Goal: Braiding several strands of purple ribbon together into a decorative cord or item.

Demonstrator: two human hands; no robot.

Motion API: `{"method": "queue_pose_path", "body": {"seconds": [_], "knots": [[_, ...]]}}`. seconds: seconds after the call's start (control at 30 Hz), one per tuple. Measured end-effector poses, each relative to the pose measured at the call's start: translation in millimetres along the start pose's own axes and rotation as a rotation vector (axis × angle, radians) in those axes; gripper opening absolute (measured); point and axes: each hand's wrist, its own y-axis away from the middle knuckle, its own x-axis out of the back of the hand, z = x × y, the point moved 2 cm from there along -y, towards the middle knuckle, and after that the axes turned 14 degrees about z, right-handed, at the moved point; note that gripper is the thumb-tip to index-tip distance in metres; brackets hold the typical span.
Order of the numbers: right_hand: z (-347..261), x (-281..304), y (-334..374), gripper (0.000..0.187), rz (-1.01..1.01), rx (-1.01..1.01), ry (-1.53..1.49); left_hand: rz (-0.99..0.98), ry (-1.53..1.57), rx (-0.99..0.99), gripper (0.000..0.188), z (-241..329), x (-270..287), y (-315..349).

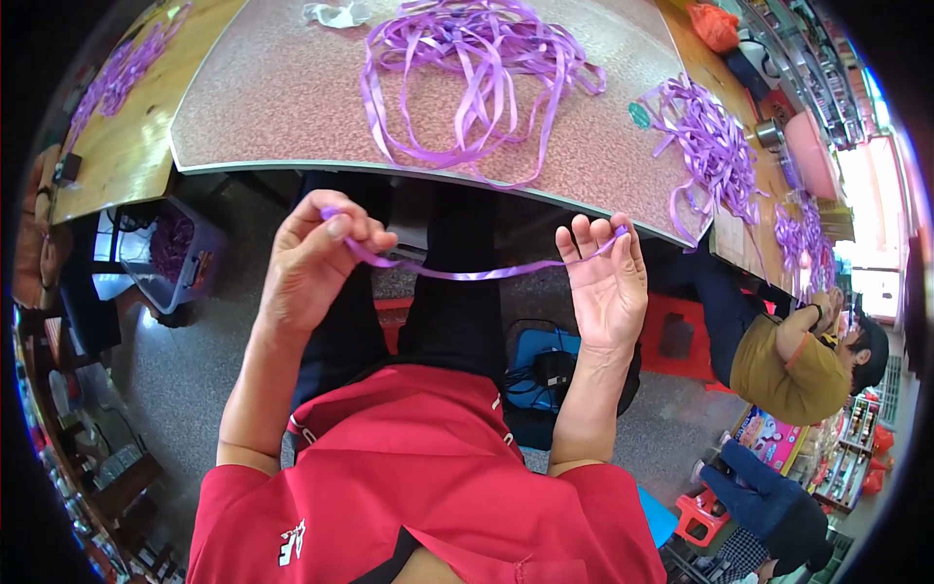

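A thin purple ribbon [477, 275] hangs in a shallow curve between my two hands, over my lap and in front of the table edge. My left hand [316, 255] pinches one end between thumb and fingers. The other end sits between the thumb and index finger of my right hand [605, 282], whose remaining fingers are spread with the palm turned up. Beyond my hands, a loose heap of purple ribbons [477, 58] lies on the pink speckled table [263, 107], with some loops reaching its near edge.
More purple ribbon [715, 146] is piled at the table's right side, and another bunch [122, 73] lies on the wooden table at left. A plastic bin [185, 263] stands below it. Red stools [676, 331] are at right, near a seated person [793, 360] and another person [778, 506].
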Motion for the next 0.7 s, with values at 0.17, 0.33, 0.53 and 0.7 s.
{"method": "queue_pose_path", "body": {"seconds": [0.17,0.33,0.53,0.7], "knots": [[-4.1,8.3,-0.4,0.024,-0.07,0.001,-0.065,0.038,-0.026,-0.041,0.012,7.9,6.9,3.8],[-4.8,6.0,0.4,0.024,-0.117,0.0,-0.081,0.092,-0.046,-0.039,0.011,9.8,10.2,5.0],[-5.9,6.1,1.4,0.024,-0.132,0.018,-0.05,0.07,-0.03,-0.071,0.01,8.9,9.7,3.7],[-9.7,9.5,1.7,0.023,-0.123,0.051,-0.022,0.049,-0.011,-0.081,0.013,13.9,9.5,2.7]]}}
